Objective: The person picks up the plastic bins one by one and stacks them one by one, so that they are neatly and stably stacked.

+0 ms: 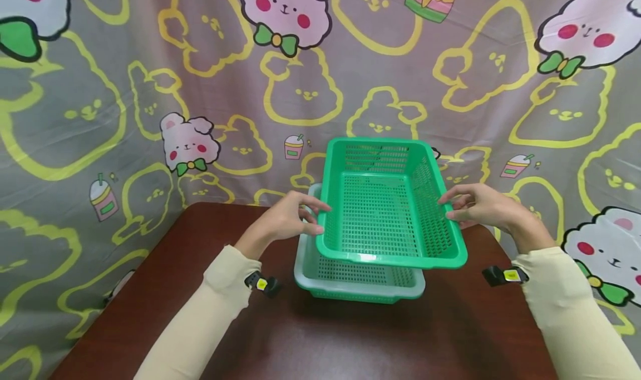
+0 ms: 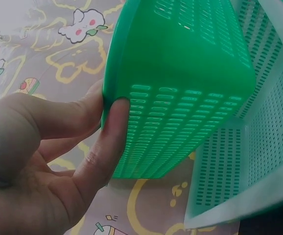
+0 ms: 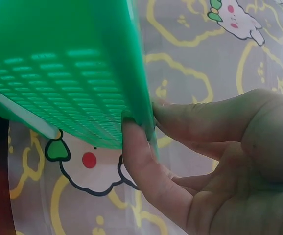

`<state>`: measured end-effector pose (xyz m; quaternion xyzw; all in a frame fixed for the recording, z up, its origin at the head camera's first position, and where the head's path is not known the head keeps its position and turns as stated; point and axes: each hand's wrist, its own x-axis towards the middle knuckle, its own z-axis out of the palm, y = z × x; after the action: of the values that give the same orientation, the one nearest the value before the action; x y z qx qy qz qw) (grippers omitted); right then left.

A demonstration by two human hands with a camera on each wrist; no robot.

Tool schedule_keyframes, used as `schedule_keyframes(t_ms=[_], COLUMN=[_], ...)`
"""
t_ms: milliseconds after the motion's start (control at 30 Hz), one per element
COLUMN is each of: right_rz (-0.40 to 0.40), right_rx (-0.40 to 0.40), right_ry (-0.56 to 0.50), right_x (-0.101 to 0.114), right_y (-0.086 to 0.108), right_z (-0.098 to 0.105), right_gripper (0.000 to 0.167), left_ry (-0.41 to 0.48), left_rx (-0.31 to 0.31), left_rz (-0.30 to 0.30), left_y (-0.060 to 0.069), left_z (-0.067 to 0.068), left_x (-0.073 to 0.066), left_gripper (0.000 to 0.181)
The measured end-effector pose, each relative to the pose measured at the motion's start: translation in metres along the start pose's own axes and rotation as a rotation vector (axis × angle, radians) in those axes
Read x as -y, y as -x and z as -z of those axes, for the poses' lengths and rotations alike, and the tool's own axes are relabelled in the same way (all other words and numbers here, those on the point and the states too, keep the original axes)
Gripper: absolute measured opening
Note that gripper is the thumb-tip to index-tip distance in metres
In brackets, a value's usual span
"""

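Note:
A bright green perforated plastic basket (image 1: 373,257) is held up, tilted, over a second basket (image 1: 350,288) with a paler rim that sits on the table. At its left rim, my left hand (image 1: 285,218) pinches the upper basket. My right hand (image 1: 481,205) pinches the opposite rim. In the left wrist view, the thumb and fingers of the left hand (image 2: 48,171) clasp the edge of the green basket (image 2: 190,63), with the paler basket (image 2: 251,203) apart from it. The right wrist view shows the right hand (image 3: 215,166) gripping the green basket's rim (image 3: 127,54) likewise.
Beneath lies a dark reddish-brown table (image 1: 345,346) with rounded far corners. A grey curtain (image 1: 225,90) printed with yellow outlines and white cartoon animals hangs behind and around it. Dark straps with yellow tags (image 1: 261,284) circle both wrists over cream sleeves (image 1: 200,313).

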<state>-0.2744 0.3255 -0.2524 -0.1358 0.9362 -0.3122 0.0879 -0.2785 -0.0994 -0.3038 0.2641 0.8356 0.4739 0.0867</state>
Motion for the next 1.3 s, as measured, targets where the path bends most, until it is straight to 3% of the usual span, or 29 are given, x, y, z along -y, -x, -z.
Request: schedule_keyframes(t_ms=[333, 800, 1300], right_rz=[0.008, 0.028, 0.016], right_rx=[-0.008, 0.045, 0.058], right_ry=[-0.011, -0.05, -0.104], right_x=[0.007, 0.013, 0.009], right_y=[-0.004, -0.008, -0.015], right_z=[-0.008, -0.019, -0.039], right_gripper=[0.039, 0.037, 0.037], left_ry=[-0.011, -0.005, -0.029], left_rx=[-0.004, 0.005, 0.001], left_rz=[0.009, 0.013, 0.056], left_y=[0.007, 0.019, 0.027], left_z=[0.009, 0.014, 0.016], left_x=[0.007, 0.015, 0.028], left_gripper=[0.046, 0.044, 0.044])
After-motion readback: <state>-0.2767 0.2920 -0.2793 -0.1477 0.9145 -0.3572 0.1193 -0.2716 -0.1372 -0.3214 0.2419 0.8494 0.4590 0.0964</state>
